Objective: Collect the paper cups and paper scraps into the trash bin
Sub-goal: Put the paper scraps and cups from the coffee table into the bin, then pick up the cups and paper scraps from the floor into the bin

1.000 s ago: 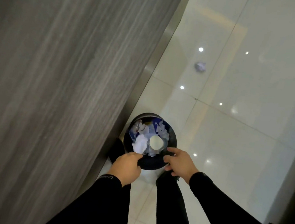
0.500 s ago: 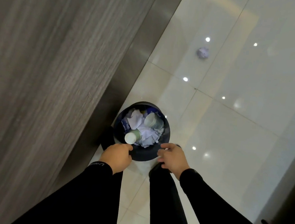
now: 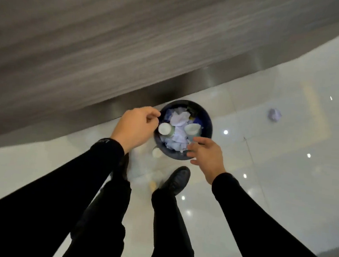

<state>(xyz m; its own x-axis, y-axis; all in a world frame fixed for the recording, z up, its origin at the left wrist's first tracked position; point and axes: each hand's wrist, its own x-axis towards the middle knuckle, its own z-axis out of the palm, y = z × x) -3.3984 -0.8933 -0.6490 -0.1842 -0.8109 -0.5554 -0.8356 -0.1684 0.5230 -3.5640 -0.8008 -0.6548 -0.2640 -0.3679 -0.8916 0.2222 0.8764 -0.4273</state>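
Note:
The dark round trash bin (image 3: 207, 122) sits just ahead of my feet, close to the wall's base. Inside lie crumpled white paper scraps (image 3: 178, 127), a paper cup on its side (image 3: 165, 128) and a second paper cup with its mouth up (image 3: 192, 129). My left hand (image 3: 136, 127) is closed on the bin's left rim. My right hand (image 3: 205, 154) grips the near right rim, index finger over the edge and thumb outside. One crumpled paper ball (image 3: 274, 115) lies on the floor to the right of the bin.
A grey wood-grain wall (image 3: 110, 41) with a metal skirting (image 3: 188, 89) runs across the top. The floor is glossy white tile (image 3: 283, 179). My black shoe (image 3: 177, 180) stands just behind the bin. A small pale round shape (image 3: 157, 152) shows by the bin's near left side.
The view has swung so the wall now runs across the top. Both hands stay on the bin's rim. The paper ball on the floor now appears to the bin's right.

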